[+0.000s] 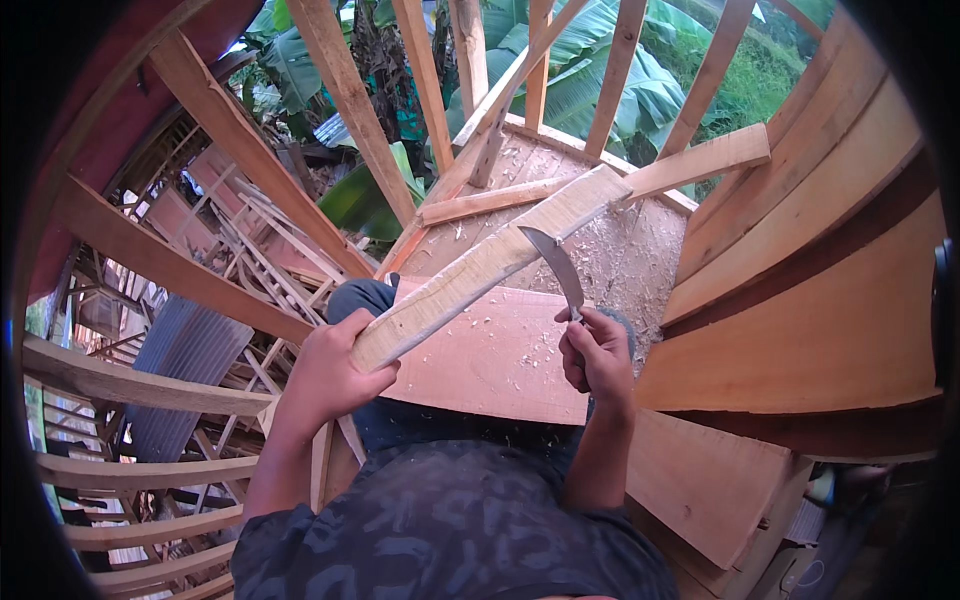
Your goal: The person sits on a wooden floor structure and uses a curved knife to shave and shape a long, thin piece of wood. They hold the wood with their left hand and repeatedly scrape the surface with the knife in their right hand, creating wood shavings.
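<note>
A: What is counted at the centre of the frame?

B: One pale plank [480, 265] and one curved knife [556, 268] are seen, with two hands on them. The near end of the plank is clasped by the left hand [330, 375], fingers wrapped over its edge. The handle of the knife is enclosed in the clenched right hand [597, 355].

A: How is the plank laid?

B: Its long axis is run diagonally, from the lower left of centre up toward the upper right, where its far end is rested near the sawdust-covered boards [640, 250]. A second, shorter plank [700, 160] is seen just beyond it, and a thin slat [490, 200] beside that.

A: And the knife?

B: The blade is pointed up and to the left, its tip set against the plank's upper edge at mid-length.

A: What lies below?

B: A broad board [490, 360] strewn with shavings is lain across the knees. Slanted timber ribs [350, 100] are counted at roughly seven along the top, with green leaves behind.
</note>
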Demonstrator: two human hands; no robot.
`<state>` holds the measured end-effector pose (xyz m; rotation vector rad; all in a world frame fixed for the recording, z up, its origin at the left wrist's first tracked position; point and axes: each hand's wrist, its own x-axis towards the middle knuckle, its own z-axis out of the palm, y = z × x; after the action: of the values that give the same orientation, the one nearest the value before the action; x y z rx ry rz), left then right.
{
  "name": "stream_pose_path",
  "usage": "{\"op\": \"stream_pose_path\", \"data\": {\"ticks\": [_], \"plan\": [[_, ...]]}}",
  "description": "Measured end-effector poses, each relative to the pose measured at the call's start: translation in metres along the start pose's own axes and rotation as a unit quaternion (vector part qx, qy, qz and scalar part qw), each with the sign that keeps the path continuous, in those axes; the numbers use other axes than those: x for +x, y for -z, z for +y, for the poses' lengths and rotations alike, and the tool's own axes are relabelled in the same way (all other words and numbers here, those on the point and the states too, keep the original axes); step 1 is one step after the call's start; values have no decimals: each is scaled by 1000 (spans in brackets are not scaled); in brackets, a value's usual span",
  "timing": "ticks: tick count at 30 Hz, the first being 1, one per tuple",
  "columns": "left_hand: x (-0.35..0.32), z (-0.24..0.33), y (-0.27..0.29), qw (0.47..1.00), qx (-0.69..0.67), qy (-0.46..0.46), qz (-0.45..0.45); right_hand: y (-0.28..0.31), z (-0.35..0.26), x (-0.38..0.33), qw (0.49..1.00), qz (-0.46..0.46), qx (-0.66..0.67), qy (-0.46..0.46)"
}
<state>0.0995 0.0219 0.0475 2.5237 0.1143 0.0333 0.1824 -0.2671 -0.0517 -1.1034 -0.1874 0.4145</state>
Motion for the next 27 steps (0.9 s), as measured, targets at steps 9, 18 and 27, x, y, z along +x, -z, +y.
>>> {"op": "stream_pose_path", "data": {"ticks": [9,18,27], "plan": [[11,26,-21,997,-16,-21,-79,-22,40,-22,959,201,-47,195],[19,33,-38,997,-6,-53,-59,-5,46,-24,916,274,-173,237],[24,49,-38,995,18,-73,-64,14,66,-18,816,356,-304,339]]}}
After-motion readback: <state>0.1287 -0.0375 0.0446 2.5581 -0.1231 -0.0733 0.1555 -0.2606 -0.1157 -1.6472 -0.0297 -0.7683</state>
